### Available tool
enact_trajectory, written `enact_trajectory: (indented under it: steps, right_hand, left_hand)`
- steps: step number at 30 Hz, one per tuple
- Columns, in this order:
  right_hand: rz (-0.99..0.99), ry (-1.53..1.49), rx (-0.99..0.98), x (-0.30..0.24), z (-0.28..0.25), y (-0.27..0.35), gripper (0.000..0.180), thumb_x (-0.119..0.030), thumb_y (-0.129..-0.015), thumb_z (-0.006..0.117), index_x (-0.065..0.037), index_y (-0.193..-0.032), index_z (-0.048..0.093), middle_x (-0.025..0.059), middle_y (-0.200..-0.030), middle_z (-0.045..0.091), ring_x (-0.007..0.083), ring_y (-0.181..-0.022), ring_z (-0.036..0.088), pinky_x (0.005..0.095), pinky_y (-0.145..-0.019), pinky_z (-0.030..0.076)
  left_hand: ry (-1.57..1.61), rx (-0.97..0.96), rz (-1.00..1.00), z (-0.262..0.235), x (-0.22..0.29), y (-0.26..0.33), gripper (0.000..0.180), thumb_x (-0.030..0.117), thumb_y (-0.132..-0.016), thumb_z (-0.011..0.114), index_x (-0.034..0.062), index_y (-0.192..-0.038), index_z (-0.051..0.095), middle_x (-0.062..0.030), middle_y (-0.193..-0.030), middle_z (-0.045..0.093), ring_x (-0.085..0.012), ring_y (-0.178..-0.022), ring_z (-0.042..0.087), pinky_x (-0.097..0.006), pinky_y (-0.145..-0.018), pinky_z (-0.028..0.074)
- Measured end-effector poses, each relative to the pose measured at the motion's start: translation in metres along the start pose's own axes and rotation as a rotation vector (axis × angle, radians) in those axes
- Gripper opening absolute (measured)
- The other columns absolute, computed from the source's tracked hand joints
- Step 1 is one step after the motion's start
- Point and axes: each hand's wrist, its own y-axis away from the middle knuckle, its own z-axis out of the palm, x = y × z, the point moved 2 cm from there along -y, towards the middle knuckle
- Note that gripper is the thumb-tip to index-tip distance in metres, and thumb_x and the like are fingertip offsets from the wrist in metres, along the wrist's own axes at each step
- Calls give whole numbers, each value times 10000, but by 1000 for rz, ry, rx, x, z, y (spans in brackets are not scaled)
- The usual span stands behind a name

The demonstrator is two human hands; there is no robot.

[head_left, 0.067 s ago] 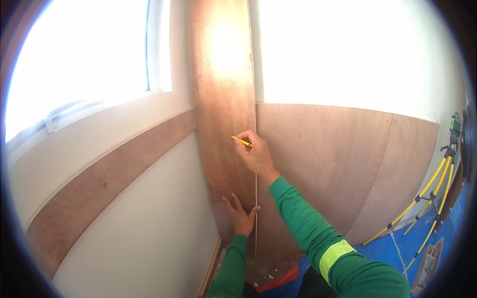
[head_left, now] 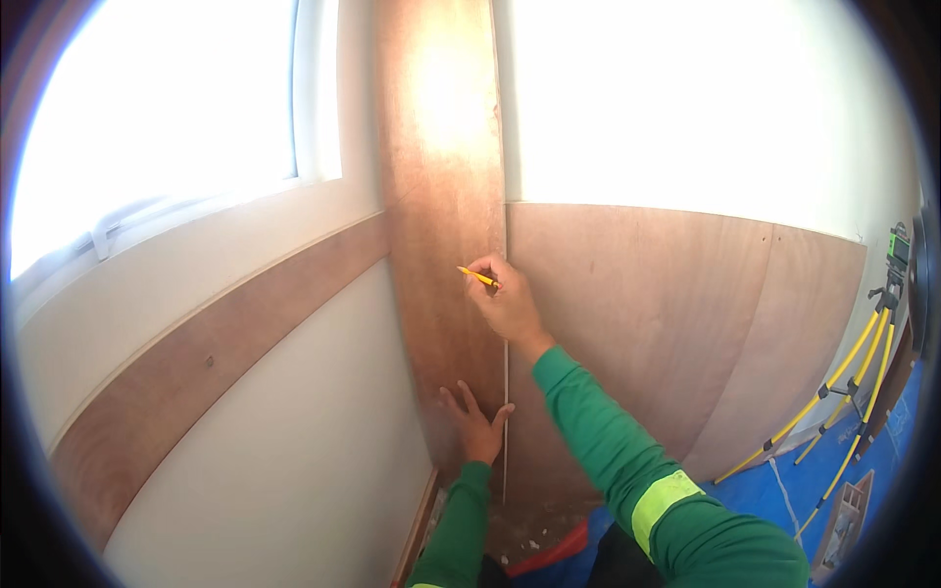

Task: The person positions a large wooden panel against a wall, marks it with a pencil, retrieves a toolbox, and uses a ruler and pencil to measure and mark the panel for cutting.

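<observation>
A tall brown plywood board [head_left: 441, 216] stands upright in the room corner. My right hand [head_left: 505, 304] grips a yellow pencil [head_left: 476, 276] and presses its tip against the board's right edge, at about mid height. My left hand [head_left: 475, 426] lies flat with fingers spread on the lower part of the board, its thumb by a thin white line [head_left: 506, 412] that runs down along the board's edge. Both forearms wear green sleeves; the right one has a yellow reflective band.
Wide plywood sheets [head_left: 667, 314] cover the lower right wall. A brown plywood strip [head_left: 225, 363] crosses the white left wall under a bright window [head_left: 167, 118]. A yellow tripod [head_left: 843, 392] with a green device on top stands at the right on blue floor sheeting [head_left: 784, 490]. Rubble lies at the corner's foot.
</observation>
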Motion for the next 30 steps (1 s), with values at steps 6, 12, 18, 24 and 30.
enact_trajectory:
  steps: [6,12,18,24,30]
  right_hand:
    - [-22,99,-79,-4,-4,-6,133,-99,-1027,694,-14,-1118,649,113,-904,711,175,-789,658,352,-739,544]
    - [-347,380,-314,-27,6,-64,149,-122,-1015,730,-28,-1124,693,94,-929,729,197,-796,684,339,-754,556]
    - [-615,555,-649,-52,52,-183,152,-157,-989,720,-25,-1064,711,192,-986,770,328,-914,771,418,-817,616]
    - [-574,679,-773,-50,87,-229,142,-157,-994,707,-18,-1024,700,163,-952,769,275,-850,755,402,-767,610]
    - [-431,723,-852,-50,86,-232,116,-150,-1006,686,-35,-990,672,77,-907,722,161,-778,664,363,-696,562]
  left_hand:
    - [102,37,34,12,-7,6,1280,646,-906,817,96,-1774,54,-341,-1790,-103,-574,-1649,-60,-648,-1332,168]
    - [-24,121,68,11,0,3,1219,659,-900,807,123,-1772,146,-363,-1783,13,-618,-1631,35,-656,-1318,216]
    - [-7,122,20,14,-6,-1,1201,678,-889,794,170,-1774,162,-348,-1786,50,-627,-1625,60,-700,-1291,247]
    - [16,85,-8,13,-6,-2,1182,682,-896,766,213,-1777,132,-273,-1810,-25,-612,-1633,7,-768,-1240,317]
    - [15,68,-21,14,-7,-3,1196,687,-896,757,228,-1779,94,-245,-1815,-70,-604,-1636,-10,-792,-1206,357]
